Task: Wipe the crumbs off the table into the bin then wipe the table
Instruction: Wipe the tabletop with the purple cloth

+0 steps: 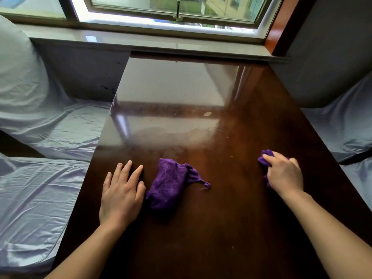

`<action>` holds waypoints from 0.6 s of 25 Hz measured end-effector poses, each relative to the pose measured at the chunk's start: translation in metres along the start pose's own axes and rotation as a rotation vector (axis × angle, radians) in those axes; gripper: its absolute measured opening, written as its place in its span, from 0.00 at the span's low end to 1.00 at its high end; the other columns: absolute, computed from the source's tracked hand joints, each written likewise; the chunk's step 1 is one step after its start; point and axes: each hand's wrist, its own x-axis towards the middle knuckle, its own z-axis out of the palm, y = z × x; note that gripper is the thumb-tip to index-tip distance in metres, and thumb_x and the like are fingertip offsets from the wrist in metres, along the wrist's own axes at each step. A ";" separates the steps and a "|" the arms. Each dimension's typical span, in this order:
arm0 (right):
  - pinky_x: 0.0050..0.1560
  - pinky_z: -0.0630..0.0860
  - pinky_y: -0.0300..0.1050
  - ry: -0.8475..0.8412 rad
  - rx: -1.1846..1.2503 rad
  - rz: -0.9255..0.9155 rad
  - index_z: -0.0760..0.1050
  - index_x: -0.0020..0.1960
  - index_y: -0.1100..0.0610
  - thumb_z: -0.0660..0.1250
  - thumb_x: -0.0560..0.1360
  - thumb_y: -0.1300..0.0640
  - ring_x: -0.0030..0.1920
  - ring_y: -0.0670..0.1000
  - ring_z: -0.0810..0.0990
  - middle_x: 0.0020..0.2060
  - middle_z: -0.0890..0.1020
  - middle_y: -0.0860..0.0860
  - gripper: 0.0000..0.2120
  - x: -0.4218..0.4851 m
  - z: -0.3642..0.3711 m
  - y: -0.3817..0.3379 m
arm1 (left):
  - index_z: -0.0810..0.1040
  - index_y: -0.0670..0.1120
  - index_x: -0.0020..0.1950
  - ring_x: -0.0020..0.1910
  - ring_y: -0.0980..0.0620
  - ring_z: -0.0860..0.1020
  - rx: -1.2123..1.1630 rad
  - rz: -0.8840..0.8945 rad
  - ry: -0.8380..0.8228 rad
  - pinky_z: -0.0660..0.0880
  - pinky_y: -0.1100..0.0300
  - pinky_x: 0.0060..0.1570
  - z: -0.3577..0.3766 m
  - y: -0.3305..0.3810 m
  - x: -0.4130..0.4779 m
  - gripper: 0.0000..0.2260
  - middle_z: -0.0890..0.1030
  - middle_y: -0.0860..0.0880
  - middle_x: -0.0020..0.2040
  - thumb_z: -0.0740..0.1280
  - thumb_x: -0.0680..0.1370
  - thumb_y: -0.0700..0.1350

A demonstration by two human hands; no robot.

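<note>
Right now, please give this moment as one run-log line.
left hand: flat on dark wooden table | right hand: grips purple cloth | second purple cloth: loose

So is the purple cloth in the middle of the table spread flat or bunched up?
Bunched up. The loose purple cloth lies crumpled in a heap on the table, one corner trailing out, beside the flat left hand.

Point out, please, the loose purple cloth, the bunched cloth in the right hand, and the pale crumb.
Loose purple cloth [171, 184]: head view, middle of its folds.
Bunched cloth [265, 157]: head view, part showing beyond the fingers.
Pale crumb [207, 113]: head view, its centre.
</note>
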 end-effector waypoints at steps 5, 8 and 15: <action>0.60 0.68 0.51 -0.015 0.171 -0.011 0.79 0.62 0.54 0.66 0.72 0.64 0.65 0.55 0.76 0.65 0.78 0.56 0.19 -0.085 -0.010 -0.035 | 0.66 0.52 0.73 0.77 0.46 0.54 0.006 0.003 -0.045 0.48 0.47 0.74 0.002 -0.001 -0.001 0.27 0.62 0.46 0.77 0.51 0.75 0.56; 0.59 0.70 0.48 -0.068 0.199 -0.106 0.78 0.63 0.50 0.66 0.74 0.62 0.61 0.57 0.78 0.67 0.77 0.52 0.19 -0.150 -0.015 -0.071 | 0.62 0.50 0.75 0.77 0.47 0.51 -0.134 0.035 -0.103 0.44 0.48 0.75 -0.007 -0.002 -0.002 0.24 0.58 0.46 0.78 0.55 0.79 0.52; 0.40 0.81 0.46 -0.066 0.199 -0.182 0.84 0.53 0.51 0.79 0.61 0.62 0.36 0.55 0.80 0.56 0.84 0.50 0.22 -0.247 -0.036 -0.116 | 0.67 0.47 0.73 0.76 0.46 0.58 -0.108 0.245 -0.124 0.48 0.52 0.74 -0.029 -0.039 -0.119 0.27 0.64 0.44 0.75 0.51 0.76 0.55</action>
